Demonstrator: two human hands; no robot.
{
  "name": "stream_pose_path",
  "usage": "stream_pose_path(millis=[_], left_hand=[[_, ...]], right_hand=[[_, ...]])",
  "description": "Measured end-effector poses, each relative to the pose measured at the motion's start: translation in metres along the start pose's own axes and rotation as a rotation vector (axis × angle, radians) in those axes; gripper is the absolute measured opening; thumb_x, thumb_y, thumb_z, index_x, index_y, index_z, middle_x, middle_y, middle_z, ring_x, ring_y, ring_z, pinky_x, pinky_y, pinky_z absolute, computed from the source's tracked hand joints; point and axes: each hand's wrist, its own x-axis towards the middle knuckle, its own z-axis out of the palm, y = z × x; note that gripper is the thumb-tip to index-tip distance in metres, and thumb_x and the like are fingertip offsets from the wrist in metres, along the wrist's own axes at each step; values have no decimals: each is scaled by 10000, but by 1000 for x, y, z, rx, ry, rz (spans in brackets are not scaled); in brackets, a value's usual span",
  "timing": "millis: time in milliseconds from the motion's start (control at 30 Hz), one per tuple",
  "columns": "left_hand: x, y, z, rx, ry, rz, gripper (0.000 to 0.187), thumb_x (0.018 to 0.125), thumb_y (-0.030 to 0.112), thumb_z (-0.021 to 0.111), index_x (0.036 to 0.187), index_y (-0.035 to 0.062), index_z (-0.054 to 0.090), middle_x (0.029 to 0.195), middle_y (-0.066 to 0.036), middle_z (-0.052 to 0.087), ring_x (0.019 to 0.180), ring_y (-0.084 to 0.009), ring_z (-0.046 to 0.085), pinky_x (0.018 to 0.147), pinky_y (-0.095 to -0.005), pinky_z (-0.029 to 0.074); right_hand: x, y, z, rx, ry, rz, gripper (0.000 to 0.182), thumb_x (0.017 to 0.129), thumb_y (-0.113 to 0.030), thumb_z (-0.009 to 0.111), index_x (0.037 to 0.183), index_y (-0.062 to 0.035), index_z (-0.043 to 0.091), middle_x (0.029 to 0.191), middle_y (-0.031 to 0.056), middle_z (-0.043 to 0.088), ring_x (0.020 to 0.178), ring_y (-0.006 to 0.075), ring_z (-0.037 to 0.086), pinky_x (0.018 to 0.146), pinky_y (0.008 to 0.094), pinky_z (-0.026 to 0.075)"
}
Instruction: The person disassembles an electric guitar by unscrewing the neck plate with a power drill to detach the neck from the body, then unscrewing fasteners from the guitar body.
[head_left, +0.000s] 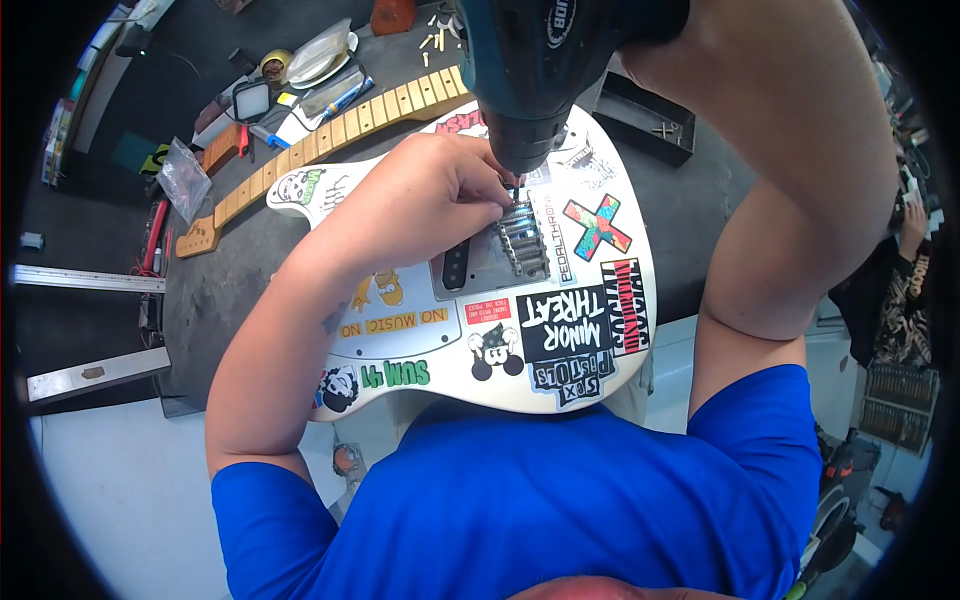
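A white guitar body covered in stickers [470, 340] lies on the dark workbench. On it sits a metal bridge [525, 240] beside a black pickup [455, 266]. My left hand [450, 180] is at the bridge's upper end, its thumb and fingers pinched together; what they hold is too small to name. A dark teal power drill [520, 80] points down, its chuck just above those fingertips and its bit at the bridge. My right hand [655, 45] is at the drill's handle at the top edge, mostly hidden, with its fingers out of sight.
A maple guitar neck [330, 136] lies behind the body. Beyond it are a yellow tape roll [274, 66], a clear plastic bag [184, 172] and loose screws [428, 58]. A black tray [645, 120] sits at the right. Another person's arm [912, 228] shows at the far right.
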Motion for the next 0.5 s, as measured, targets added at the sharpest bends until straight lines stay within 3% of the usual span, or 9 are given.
stream_pose_path(millis=[133,500], left_hand=[[0,0,-2,-7,-22,7,167,887,-12,745,1036,-44,812,1031,-191,787,983,-240,747,891,-345,583],[1,3,-3,-17,-34,-43,184,884,-9,723,1041,-53,807,1167,-153,786,976,-221,736,868,-322,586]], right_hand=[[0,0,-1,-1,2,-2,842,612,-46,924,1336,-55,494,1019,177,710,953,345,730,808,412,563],[-1,1,-5,-12,9,-3,877,593,-42,935,1351,-55,493,1054,173,712,983,334,731,833,406,565]])
